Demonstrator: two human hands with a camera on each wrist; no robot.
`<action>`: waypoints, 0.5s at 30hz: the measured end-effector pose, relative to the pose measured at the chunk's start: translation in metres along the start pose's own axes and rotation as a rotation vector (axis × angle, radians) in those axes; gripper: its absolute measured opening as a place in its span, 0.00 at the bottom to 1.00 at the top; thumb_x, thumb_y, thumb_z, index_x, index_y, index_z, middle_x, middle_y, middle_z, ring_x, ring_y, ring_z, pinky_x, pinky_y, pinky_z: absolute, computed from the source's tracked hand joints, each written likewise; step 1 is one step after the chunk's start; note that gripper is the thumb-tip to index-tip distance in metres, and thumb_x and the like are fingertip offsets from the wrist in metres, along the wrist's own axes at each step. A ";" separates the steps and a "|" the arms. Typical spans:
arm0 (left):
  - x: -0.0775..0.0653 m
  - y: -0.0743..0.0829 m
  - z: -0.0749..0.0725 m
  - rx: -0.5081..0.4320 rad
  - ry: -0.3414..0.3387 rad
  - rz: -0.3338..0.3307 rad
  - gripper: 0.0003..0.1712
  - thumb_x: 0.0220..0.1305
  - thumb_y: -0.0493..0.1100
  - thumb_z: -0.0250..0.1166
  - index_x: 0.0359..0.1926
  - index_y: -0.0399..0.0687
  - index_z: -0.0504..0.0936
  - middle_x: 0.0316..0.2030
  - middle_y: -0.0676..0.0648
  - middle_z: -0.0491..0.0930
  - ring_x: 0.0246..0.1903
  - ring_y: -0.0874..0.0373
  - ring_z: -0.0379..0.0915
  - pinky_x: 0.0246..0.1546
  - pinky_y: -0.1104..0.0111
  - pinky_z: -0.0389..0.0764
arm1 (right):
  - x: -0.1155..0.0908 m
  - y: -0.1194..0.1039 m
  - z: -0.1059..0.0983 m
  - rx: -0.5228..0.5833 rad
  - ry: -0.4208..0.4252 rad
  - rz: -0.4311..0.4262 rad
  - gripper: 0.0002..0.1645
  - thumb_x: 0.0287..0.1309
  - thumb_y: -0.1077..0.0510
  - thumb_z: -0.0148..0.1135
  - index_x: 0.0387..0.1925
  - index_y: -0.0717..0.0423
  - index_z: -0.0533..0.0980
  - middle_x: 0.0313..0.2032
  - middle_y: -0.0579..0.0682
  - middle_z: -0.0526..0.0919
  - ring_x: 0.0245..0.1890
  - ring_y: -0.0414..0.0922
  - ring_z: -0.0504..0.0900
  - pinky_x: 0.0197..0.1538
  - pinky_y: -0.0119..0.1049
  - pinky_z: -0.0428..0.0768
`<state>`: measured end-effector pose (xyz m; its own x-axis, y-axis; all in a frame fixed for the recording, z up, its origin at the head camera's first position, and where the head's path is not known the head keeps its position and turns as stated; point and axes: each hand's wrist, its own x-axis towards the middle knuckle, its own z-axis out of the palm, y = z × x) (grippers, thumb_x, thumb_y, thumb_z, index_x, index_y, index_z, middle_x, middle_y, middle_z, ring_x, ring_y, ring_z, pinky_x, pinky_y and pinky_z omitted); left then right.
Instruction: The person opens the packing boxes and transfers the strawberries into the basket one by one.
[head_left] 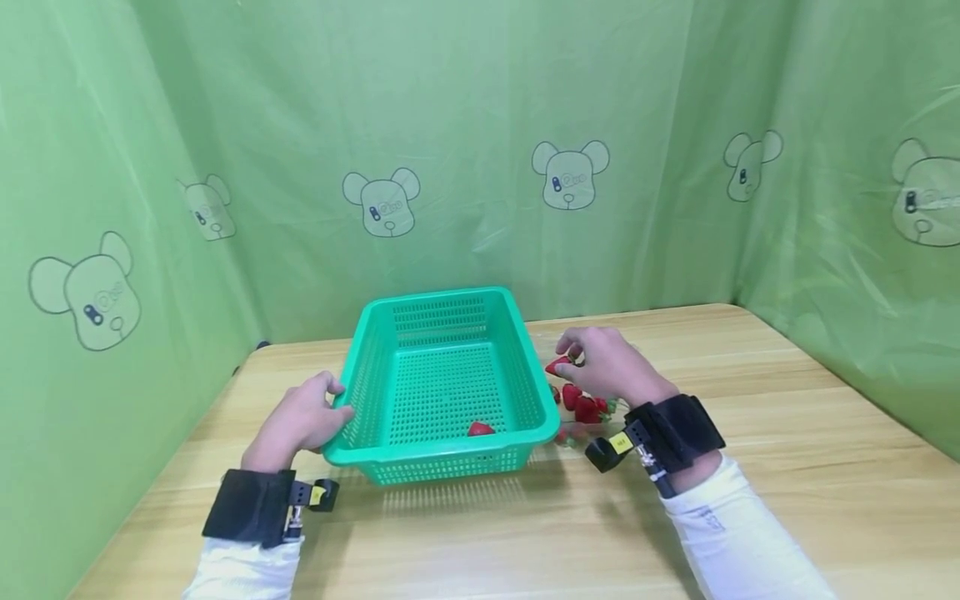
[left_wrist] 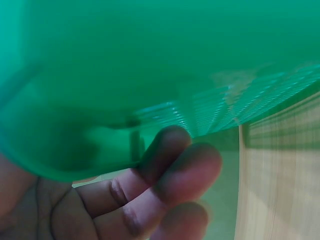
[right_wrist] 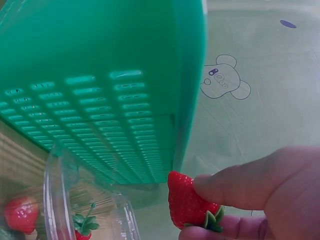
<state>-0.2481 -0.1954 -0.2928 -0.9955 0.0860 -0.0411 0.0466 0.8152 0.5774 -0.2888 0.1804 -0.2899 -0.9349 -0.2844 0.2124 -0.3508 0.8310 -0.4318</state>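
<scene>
A green slotted plastic basket (head_left: 442, 442) stands in the middle, one strawberry (head_left: 481, 428) lying inside near its front wall. My left hand (head_left: 306, 414) grips the basket's left rim, and in the left wrist view its fingers (left_wrist: 185, 172) curl against the outside beneath that rim. Beyond the right wall, my right hand (head_left: 607, 360) pinches a strawberry (right_wrist: 187, 202) between thumb and fingers, its green leaves toward the palm. The held fruit is beside the basket's right rim. Below it, several strawberries (head_left: 588, 409) lie in a clear plastic box (right_wrist: 60, 205).
The wooden table (head_left: 465, 537) carries the basket and the clear box. Green curtains (head_left: 472, 242) printed with bear heads hang behind and along both sides. Each wrist wears a black strap (head_left: 678, 429) with a small camera, above a white sleeve (head_left: 738, 533).
</scene>
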 end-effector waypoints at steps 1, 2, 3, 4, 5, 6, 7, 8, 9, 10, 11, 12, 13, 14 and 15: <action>0.000 0.000 0.000 -0.001 0.000 0.000 0.23 0.64 0.39 0.58 0.56 0.31 0.66 0.40 0.34 0.77 0.23 0.54 0.75 0.23 0.65 0.80 | 0.000 0.000 0.000 0.001 0.002 -0.002 0.13 0.57 0.60 0.64 0.43 0.60 0.77 0.39 0.60 0.82 0.36 0.52 0.81 0.38 0.47 0.84; 0.000 0.000 0.000 -0.001 0.001 0.000 0.23 0.64 0.39 0.58 0.56 0.31 0.66 0.40 0.34 0.77 0.23 0.54 0.75 0.23 0.65 0.80 | 0.000 0.000 0.000 0.001 0.005 -0.003 0.13 0.57 0.60 0.64 0.43 0.61 0.77 0.39 0.61 0.82 0.36 0.52 0.81 0.38 0.47 0.84; 0.000 0.000 0.000 -0.001 0.001 0.001 0.23 0.64 0.39 0.58 0.56 0.31 0.66 0.40 0.34 0.77 0.23 0.54 0.75 0.23 0.65 0.80 | 0.000 0.000 -0.001 0.001 0.009 -0.004 0.13 0.57 0.60 0.64 0.44 0.61 0.77 0.39 0.61 0.82 0.36 0.52 0.81 0.39 0.47 0.84; 0.000 0.000 0.000 -0.001 0.002 0.002 0.23 0.64 0.39 0.58 0.56 0.31 0.66 0.40 0.34 0.77 0.23 0.54 0.75 0.23 0.65 0.80 | 0.000 -0.001 -0.001 0.002 0.012 -0.003 0.14 0.57 0.60 0.64 0.44 0.61 0.77 0.39 0.61 0.82 0.36 0.53 0.81 0.39 0.48 0.83; 0.000 -0.001 0.000 -0.001 0.003 0.003 0.23 0.64 0.39 0.58 0.56 0.31 0.66 0.39 0.34 0.77 0.23 0.54 0.75 0.23 0.65 0.80 | -0.001 -0.001 -0.001 0.002 0.013 -0.001 0.14 0.57 0.60 0.64 0.45 0.61 0.77 0.40 0.61 0.82 0.36 0.53 0.81 0.40 0.48 0.83; 0.000 -0.001 0.000 -0.001 0.004 0.003 0.23 0.64 0.39 0.58 0.56 0.31 0.66 0.39 0.34 0.77 0.23 0.54 0.75 0.23 0.65 0.80 | -0.001 -0.001 -0.002 0.003 0.013 0.001 0.14 0.58 0.60 0.64 0.45 0.61 0.77 0.40 0.61 0.82 0.37 0.53 0.80 0.40 0.48 0.83; 0.000 -0.001 0.000 0.000 0.005 0.004 0.23 0.64 0.39 0.58 0.56 0.31 0.66 0.39 0.34 0.77 0.23 0.54 0.75 0.23 0.65 0.80 | -0.001 -0.002 -0.002 0.004 0.014 0.003 0.14 0.58 0.60 0.64 0.45 0.61 0.77 0.40 0.61 0.82 0.37 0.53 0.80 0.40 0.48 0.83; 0.000 -0.001 0.000 0.002 0.006 0.005 0.23 0.64 0.39 0.58 0.56 0.31 0.66 0.39 0.34 0.77 0.23 0.54 0.75 0.23 0.65 0.80 | -0.001 -0.002 -0.002 0.004 0.016 0.005 0.15 0.58 0.60 0.64 0.46 0.61 0.77 0.40 0.61 0.82 0.37 0.53 0.80 0.40 0.49 0.83; 0.000 -0.001 0.000 0.004 0.007 0.007 0.23 0.64 0.39 0.58 0.56 0.31 0.66 0.39 0.34 0.77 0.23 0.54 0.75 0.23 0.65 0.80 | -0.001 -0.002 -0.002 0.004 0.017 0.006 0.15 0.58 0.60 0.64 0.46 0.61 0.77 0.41 0.61 0.82 0.37 0.53 0.80 0.40 0.48 0.83; 0.000 -0.001 0.000 0.006 0.008 0.007 0.23 0.64 0.39 0.58 0.56 0.31 0.66 0.39 0.34 0.77 0.23 0.54 0.75 0.23 0.65 0.80 | -0.001 -0.003 -0.003 0.007 0.016 0.008 0.15 0.58 0.60 0.64 0.46 0.61 0.77 0.41 0.61 0.82 0.37 0.53 0.80 0.40 0.48 0.83; 0.000 -0.001 0.000 0.008 0.008 0.008 0.23 0.64 0.39 0.58 0.56 0.30 0.66 0.39 0.34 0.77 0.22 0.54 0.75 0.23 0.65 0.80 | -0.001 -0.003 -0.003 0.009 0.016 0.008 0.15 0.58 0.60 0.64 0.46 0.61 0.77 0.41 0.61 0.82 0.37 0.53 0.80 0.40 0.48 0.83; 0.000 -0.001 0.000 0.011 0.010 0.009 0.23 0.64 0.39 0.58 0.56 0.30 0.66 0.39 0.34 0.77 0.22 0.54 0.75 0.22 0.65 0.80 | -0.002 -0.004 -0.003 0.007 0.019 0.006 0.15 0.58 0.59 0.64 0.46 0.61 0.77 0.40 0.61 0.82 0.37 0.53 0.80 0.40 0.48 0.83; 0.000 -0.001 0.000 0.012 0.010 0.010 0.23 0.64 0.39 0.58 0.56 0.30 0.66 0.39 0.34 0.77 0.22 0.54 0.75 0.22 0.65 0.80 | -0.002 -0.004 -0.003 0.004 0.022 0.004 0.15 0.58 0.59 0.64 0.46 0.61 0.77 0.40 0.61 0.82 0.36 0.53 0.80 0.39 0.47 0.83; 0.000 -0.001 0.000 0.013 0.011 0.012 0.23 0.64 0.39 0.58 0.56 0.30 0.66 0.39 0.34 0.78 0.22 0.54 0.75 0.22 0.65 0.80 | -0.002 -0.004 -0.003 0.003 0.024 0.002 0.15 0.58 0.59 0.64 0.45 0.61 0.77 0.40 0.61 0.82 0.36 0.52 0.80 0.39 0.47 0.83; 0.000 -0.001 0.000 0.014 0.011 0.012 0.23 0.64 0.39 0.58 0.56 0.30 0.66 0.39 0.34 0.78 0.22 0.54 0.75 0.22 0.65 0.79 | -0.002 -0.005 -0.004 0.003 0.027 -0.001 0.15 0.58 0.59 0.64 0.45 0.61 0.77 0.40 0.60 0.82 0.36 0.52 0.80 0.39 0.47 0.83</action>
<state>-0.2478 -0.1961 -0.2935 -0.9957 0.0895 -0.0253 0.0595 0.8220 0.5664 -0.2851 0.1788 -0.2852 -0.9328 -0.2723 0.2359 -0.3519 0.8294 -0.4339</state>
